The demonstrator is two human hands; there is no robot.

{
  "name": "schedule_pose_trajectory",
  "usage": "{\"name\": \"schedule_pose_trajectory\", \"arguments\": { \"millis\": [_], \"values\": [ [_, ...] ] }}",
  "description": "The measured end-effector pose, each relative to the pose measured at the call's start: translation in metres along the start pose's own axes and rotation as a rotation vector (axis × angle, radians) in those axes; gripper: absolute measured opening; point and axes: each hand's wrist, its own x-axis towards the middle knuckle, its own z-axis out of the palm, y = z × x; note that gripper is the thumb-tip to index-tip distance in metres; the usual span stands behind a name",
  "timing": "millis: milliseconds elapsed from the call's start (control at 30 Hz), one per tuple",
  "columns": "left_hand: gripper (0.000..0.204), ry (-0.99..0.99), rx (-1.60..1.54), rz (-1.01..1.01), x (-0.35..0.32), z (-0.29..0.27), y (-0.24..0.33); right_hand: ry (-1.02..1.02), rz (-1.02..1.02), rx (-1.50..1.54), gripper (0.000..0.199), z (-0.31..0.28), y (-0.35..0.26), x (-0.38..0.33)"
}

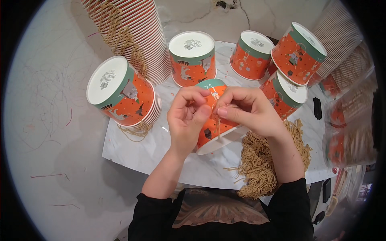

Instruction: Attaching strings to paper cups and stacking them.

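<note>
Above the white marbled tabletop [128, 150], my right hand [251, 110] pinches thin tan string [219, 126] over the tilted orange-and-green paper tub [206, 140]; my left hand [187, 116], half-curled, hides its hold; a slack pinch could lose the strand.

A small black object [317, 109] lies on the white marbled table [126, 150]

Fingers [230, 114] on cord [219, 126] over bucket [207, 132]

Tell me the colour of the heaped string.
The heaped string is tan, shown best in the head view.
</note>
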Motion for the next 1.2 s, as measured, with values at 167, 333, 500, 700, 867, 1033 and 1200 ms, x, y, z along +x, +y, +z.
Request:
{"name": "schedule_pose_trajectory", "arguments": {
  "millis": [167, 333, 500, 700, 867, 1033, 1200],
  "values": [
    [0.011, -0.286, 0.376, 0.136, 0.005, -0.013, -0.001, 0.020, -0.005, 0.115, 0.009, 0.001, -0.001, 0.001],
    [0.011, -0.393, 0.469, 0.196, 0.007, -0.013, 0.002, 0.052, -0.056, 0.136, 0.013, -0.002, 0.004, 0.002],
    [0.012, -0.414, 0.478, 0.259, 0.008, -0.016, 0.001, 0.057, 0.001, 0.202, 0.011, -0.002, -0.001, 0.001],
    [0.012, -0.403, 0.480, 0.237, 0.007, -0.015, -0.001, 0.107, 0.002, 0.195, 0.011, -0.005, 0.003, 0.002],
    [0.011, -0.381, 0.454, 0.235, 0.002, -0.010, -0.006, 0.104, -0.067, 0.029, 0.010, -0.009, -0.004, 0.000],
    [0.016, -0.326, 0.400, 0.150, -0.001, -0.008, -0.010, -0.020, -0.205, -0.189, 0.011, -0.011, -0.014, -0.007],
    [0.016, -0.374, 0.400, 0.150, -0.001, -0.010, -0.008, -0.063, -0.212, -0.259, 0.013, -0.009, -0.024, -0.012]
  ]
}}
